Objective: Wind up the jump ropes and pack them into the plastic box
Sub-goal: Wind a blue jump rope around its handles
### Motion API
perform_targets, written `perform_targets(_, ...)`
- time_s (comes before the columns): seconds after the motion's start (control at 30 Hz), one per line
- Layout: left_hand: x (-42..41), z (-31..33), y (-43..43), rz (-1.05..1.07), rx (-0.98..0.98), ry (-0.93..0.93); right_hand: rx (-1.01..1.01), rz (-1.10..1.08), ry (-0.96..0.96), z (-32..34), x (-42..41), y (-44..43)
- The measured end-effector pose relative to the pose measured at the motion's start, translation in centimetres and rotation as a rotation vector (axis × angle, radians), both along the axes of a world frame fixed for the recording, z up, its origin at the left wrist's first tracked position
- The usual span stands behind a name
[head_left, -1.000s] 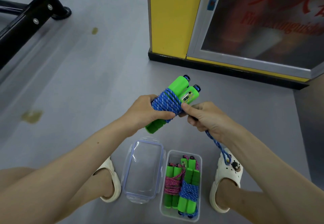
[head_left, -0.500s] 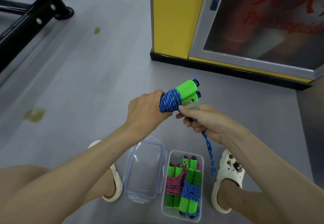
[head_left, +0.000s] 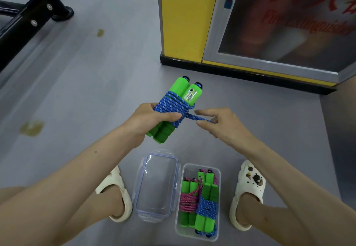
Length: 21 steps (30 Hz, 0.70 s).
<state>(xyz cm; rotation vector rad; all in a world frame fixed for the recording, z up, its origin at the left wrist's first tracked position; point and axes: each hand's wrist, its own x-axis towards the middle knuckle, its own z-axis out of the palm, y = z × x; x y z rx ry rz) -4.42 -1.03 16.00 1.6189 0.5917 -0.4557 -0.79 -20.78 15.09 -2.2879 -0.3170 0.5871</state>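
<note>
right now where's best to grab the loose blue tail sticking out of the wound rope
Pinch the loose tail midway along its free stretch, coming from the right. It sticks out sideways, nearly level, from the wound bundle. The left hand grips the bundle's left side and middle, so only the right side is clear.

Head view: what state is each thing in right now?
blue jump rope, wound round its green handles, tail end loose.
left hand, grips the wound rope.
right hand, fingers mostly straight, rope tail between thumb and fingers; pinch unclear.
plastic box, open, holding two wound ropes.
lid, off, lying beside the box.
</note>
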Motion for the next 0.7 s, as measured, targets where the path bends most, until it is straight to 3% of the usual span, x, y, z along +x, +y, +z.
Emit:
perform_targets(0.2, -0.1, -0.1, -0.8, -0.069, 0.034, -0.028, -0.051, -0.183, 0.069, -0.2, 0.3, 0.0)
perform_targets(0.3, 0.0, 0.0, -0.9, -0.024, -0.068, -0.010, 0.183, -0.198, 0.317, 0.1, 0.2, 0.3)
perform_targets(0.37, 0.0, 0.2, -1.0, -0.008, -0.151, -0.009, 0.278, -0.164, 0.374, 0.0, -0.2, 0.6)
perform_targets(0.47, -0.2, 0.4, -1.4, -0.052, -0.249, 0.014, 0.306, -0.154, 0.250, -0.5, -0.9, 1.2)
perform_targets(0.6, -0.3, 0.6, -1.6, -0.038, -0.397, 0.049, 0.215, -0.085, -0.147, -0.6, -0.8, 1.2)
perform_targets(0.7, -0.1, 1.0, -1.2, -0.046, -0.431, 0.061, 0.223, -0.009, -0.228, -0.4, -0.8, 1.2)
